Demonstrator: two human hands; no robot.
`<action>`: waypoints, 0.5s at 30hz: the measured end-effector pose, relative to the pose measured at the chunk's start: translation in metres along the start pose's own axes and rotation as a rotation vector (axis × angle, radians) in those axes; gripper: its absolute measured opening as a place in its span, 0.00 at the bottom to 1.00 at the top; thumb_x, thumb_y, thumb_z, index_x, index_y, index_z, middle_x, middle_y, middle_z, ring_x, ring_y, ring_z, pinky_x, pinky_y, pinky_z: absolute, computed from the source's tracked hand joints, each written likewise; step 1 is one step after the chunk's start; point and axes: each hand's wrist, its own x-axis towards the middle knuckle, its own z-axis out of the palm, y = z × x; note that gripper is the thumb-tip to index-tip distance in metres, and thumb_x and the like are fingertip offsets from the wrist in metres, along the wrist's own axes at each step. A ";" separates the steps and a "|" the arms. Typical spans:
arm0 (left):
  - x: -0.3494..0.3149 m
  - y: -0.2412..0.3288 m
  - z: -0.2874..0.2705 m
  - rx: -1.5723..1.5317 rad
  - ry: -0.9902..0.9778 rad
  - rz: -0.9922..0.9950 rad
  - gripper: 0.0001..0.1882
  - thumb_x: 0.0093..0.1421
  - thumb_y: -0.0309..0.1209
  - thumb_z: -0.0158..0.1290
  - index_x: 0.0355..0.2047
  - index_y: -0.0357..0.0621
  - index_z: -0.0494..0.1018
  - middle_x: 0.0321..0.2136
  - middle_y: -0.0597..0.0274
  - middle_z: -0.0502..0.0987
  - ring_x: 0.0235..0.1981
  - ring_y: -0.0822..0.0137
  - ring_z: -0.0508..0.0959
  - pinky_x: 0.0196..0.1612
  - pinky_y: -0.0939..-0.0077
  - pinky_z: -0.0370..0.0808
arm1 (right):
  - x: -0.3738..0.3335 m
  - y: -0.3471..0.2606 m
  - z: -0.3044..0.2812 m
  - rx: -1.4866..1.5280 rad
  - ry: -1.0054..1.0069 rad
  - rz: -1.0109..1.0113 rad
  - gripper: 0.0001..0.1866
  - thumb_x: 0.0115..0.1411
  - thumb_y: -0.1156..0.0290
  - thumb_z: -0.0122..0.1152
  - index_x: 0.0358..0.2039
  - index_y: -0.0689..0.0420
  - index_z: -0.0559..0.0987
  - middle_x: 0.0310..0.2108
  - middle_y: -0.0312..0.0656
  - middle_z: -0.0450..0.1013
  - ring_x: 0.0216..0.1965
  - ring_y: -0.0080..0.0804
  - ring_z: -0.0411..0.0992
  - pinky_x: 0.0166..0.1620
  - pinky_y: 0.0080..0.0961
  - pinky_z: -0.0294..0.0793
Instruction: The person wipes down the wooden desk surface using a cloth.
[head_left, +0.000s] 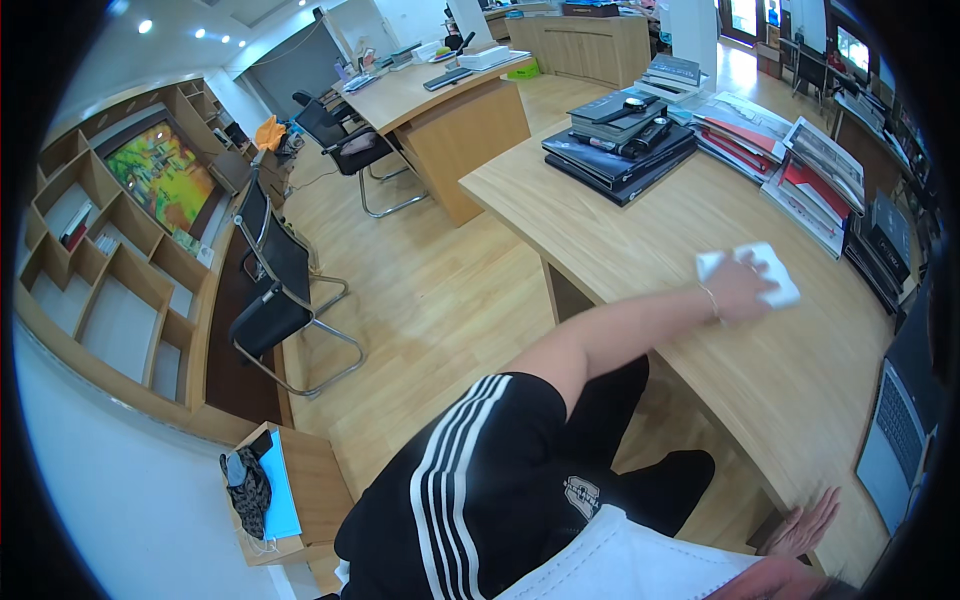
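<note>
While the left hand (738, 295) lies back-upward over a white cloth (783, 285) right of centre in the frame, its fingers reach across the top, slightly blurred; whether they pinch a fold I cannot tell. At lower right, the right hand (803, 525) has its fingers extended and slightly spread at the border of the desk (640, 230), with nothing visible in its grasp.

The cloth looks light, soft and limp; woven or paper, I cannot tell, and paper could tear. It should slide easily on smooth wood but bunch if pushed from a corner, so a flat palm over its middle seems the surest hold, with the 2 parts showing left and right of the hand as spare grip.

Below and left of the cloth, the desk's long edge slants from upper centre to lower right, where a loose corner could slip over. Wood surface runs toward the upper left and downward from the hand, leaving room in those 2 directions. Limits lie beyond: a dark pile of books or cases (595, 168) at upper centre, stacks of papers and red folders (815, 190) at upper right, and an open laptop (898, 420) by the right rim. Farther out, at left, stands a black chair (283, 255).
</note>
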 end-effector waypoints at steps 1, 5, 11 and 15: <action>0.000 -0.021 -0.007 0.035 0.011 -0.058 0.27 0.62 0.52 0.44 0.61 0.63 0.68 0.65 0.55 0.62 0.66 0.49 0.59 0.65 0.44 0.54 | -0.002 0.002 0.002 -0.006 -0.016 0.017 0.35 0.71 0.43 0.30 0.65 0.57 0.63 0.66 0.47 0.59 0.68 0.49 0.54 0.66 0.43 0.54; 0.005 -0.089 -0.026 0.095 0.050 -0.200 0.28 0.62 0.53 0.44 0.62 0.63 0.66 0.65 0.55 0.62 0.66 0.48 0.58 0.64 0.44 0.54 | 0.011 -0.010 -0.012 0.166 -0.097 0.230 0.34 0.71 0.44 0.29 0.67 0.55 0.60 0.68 0.45 0.56 0.69 0.47 0.51 0.68 0.43 0.50; 0.014 -0.109 -0.037 0.120 0.074 -0.416 0.28 0.63 0.52 0.41 0.62 0.62 0.66 0.66 0.53 0.61 0.68 0.44 0.55 0.65 0.38 0.49 | 0.014 -0.020 -0.002 -0.130 -0.358 0.216 0.35 0.70 0.42 0.29 0.69 0.51 0.56 0.70 0.40 0.52 0.71 0.44 0.47 0.69 0.44 0.45; 0.049 -0.060 -0.010 0.104 0.069 -0.378 0.28 0.64 0.50 0.41 0.63 0.59 0.65 0.66 0.52 0.61 0.68 0.43 0.55 0.65 0.38 0.49 | 0.004 -0.002 0.006 -0.055 -0.300 0.157 0.36 0.69 0.41 0.29 0.70 0.51 0.54 0.71 0.39 0.51 0.72 0.42 0.45 0.69 0.46 0.43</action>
